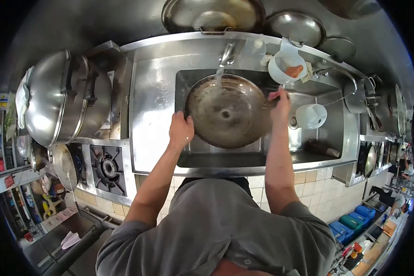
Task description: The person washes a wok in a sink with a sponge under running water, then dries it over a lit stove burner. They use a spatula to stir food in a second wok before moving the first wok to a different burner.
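We see a brown-grey pan (pixel 234 126) ringed with dark streaks, a silver tabletop (pixel 152 106), a white scoop (pixel 287 51) with an orange patch (pixel 294 71), a milky-white jug (pixel 311 116), a plain grey shirt (pixel 211 221), cream-and-tan tiles (pixel 303 189), and blue and green bins (pixel 351 222).

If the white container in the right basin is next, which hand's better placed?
Right, probably. The right hand is close to the white container; the left hand is at the opposite rim of the round metal item, so it would have to cross over.
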Action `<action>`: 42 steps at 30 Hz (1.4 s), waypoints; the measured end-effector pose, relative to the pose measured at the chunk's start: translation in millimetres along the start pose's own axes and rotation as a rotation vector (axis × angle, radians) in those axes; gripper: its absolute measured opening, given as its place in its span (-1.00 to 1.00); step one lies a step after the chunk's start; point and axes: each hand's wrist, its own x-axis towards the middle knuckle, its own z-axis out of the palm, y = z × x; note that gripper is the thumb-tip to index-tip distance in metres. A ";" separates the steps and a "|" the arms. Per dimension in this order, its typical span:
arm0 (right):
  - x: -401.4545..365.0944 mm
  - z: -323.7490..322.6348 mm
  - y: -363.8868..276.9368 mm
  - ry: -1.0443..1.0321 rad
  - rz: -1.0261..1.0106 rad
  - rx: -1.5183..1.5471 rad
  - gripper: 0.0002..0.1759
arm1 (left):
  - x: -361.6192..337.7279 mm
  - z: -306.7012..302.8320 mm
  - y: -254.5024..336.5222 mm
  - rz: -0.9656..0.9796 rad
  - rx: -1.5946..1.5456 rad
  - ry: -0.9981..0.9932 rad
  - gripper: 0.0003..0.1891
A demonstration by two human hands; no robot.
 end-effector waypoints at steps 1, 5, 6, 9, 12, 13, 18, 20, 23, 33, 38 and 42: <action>17.9 -3.6 24.2 0.089 0.061 0.087 -0.84 | -4.7 9.0 -1.3 0.095 0.046 0.218 -0.66; 18.9 -3.1 47.5 0.074 0.057 0.308 -0.84 | -15.9 32.0 -25.3 -0.103 0.170 0.021 -0.72; 14.3 1.1 40.6 -0.005 -0.062 0.309 -0.84 | -6.3 30.1 -14.2 -0.104 0.178 0.024 -0.72; 5.8 21.6 16.3 -0.109 -0.136 0.270 -0.81 | 50.7 34.3 33.2 0.235 -0.036 0.166 -0.73; 3.0 43.8 15.1 -0.144 -0.176 0.199 -0.78 | 124.9 56.6 93.5 0.129 -0.338 -0.055 -0.72; 6.7 46.9 26.2 -0.178 -0.202 0.152 -0.79 | 134.6 46.7 118.7 -0.071 -0.524 -0.214 -0.70; -15.8 84.5 71.1 -0.366 -0.267 -0.301 -0.83 | 240.9 94.9 56.0 0.332 -0.285 0.068 -0.64; -30.0 114.9 96.6 -0.445 -0.133 -0.330 -0.85 | 245.6 59.7 88.4 0.252 -0.099 -0.199 -0.74; -48.6 160.4 126.7 -0.496 0.172 -0.093 -0.88 | 251.8 49.5 114.3 -0.173 -0.474 -0.193 -0.49; -45.3 80.5 58.6 -0.353 0.180 -0.527 -0.72 | 306.9 112.5 86.0 -0.016 -0.731 -0.320 -0.73; -75.5 77.4 9.4 -0.369 0.157 -0.510 -0.69 | 250.4 103.8 62.1 0.426 -0.217 0.170 -0.50; -105.2 108.4 -20.8 -0.535 0.050 -0.749 -0.54 | 151.9 32.8 0.8 0.482 -0.161 0.263 -0.55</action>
